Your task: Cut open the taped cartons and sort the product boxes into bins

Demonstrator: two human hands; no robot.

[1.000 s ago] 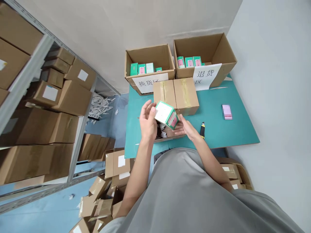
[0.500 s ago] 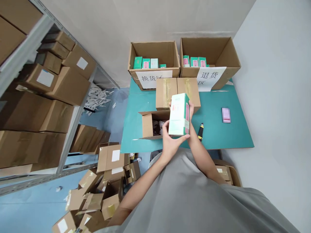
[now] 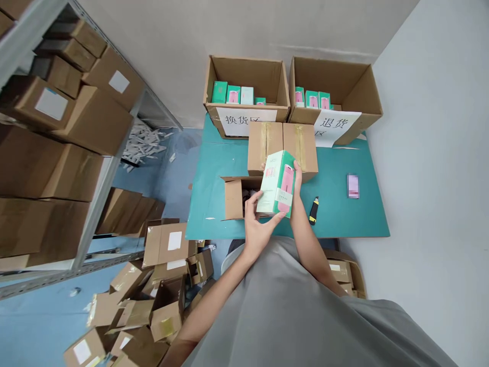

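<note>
Printed carton, held in two bare hands. The green-and-white carton [image 3: 272, 183] is tilted above the near half of the teal table [image 3: 347, 219], partly overlapping the right part of the open brown box [image 3: 233, 200] from this viewpoint and lying nearer than the two taped boxes [image 3: 265, 148]. The knife [image 3: 314, 210] is on the table to its right.

The left hand [image 3: 257, 233] grips the carton's near end, fingertips against the left side and thumb spread along the near edge. The right hand [image 3: 297, 179] has its visible fingers bent round the right side, toward the far end; its remaining fingers are hidden, and their closure cannot be told.

Handling, as judged: the walls look flat and stiff, probably thin card, so the carton should keep its shape under modest pressure yet dent at a corner if squeezed hard. The printed faces look smooth and may slide a little against dry skin. It is probably light enough for one hand, though the contents are unseen and may be breakable. The soundest hold takes two opposite long walls below mid-height, with a palm or fingers beneath the base; the end flaps are poor places to lift from.
</note>
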